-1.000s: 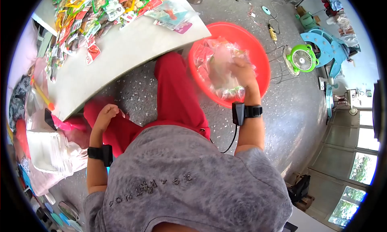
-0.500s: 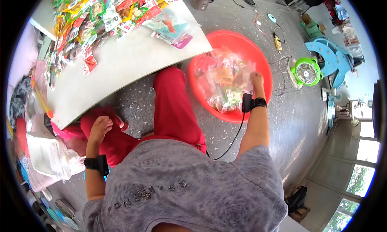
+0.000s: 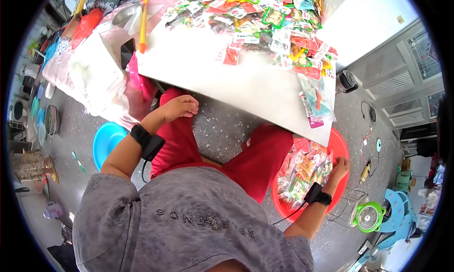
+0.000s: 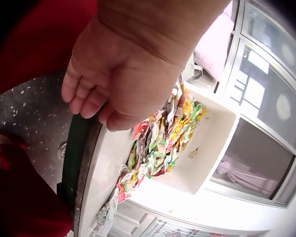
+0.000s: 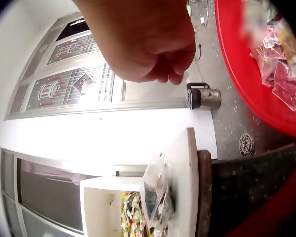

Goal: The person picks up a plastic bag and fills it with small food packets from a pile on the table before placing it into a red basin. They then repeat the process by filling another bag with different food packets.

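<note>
My right hand (image 3: 338,170) hovers at the outer side of a red basin (image 3: 338,142), its fingers loosely curled and nothing visible in them. Inside the basin lie many clear plastic food packets (image 3: 302,175). The right wrist view shows the same hand from close up, fingertips bent toward the palm, apart from the packets. Over my left thigh hangs my left hand (image 3: 179,107), empty, with loosely bent fingers near the front edge of the white table (image 3: 189,59). A heap of colourful sealed food packets (image 3: 279,23) covers the table's far side.
A clear bag (image 3: 318,97) lies at the table's right corner, above the basin. A yellow stick (image 3: 143,26) and a phone (image 3: 127,53) are at the left. On the floor are a blue basin (image 3: 106,142), a green fan (image 3: 369,216) and a flask (image 3: 346,80).
My right hand moved from among the packets to the basin's outer side. The head view swung left, bringing the blue basin into sight. My left hand remains near the table edge.
</note>
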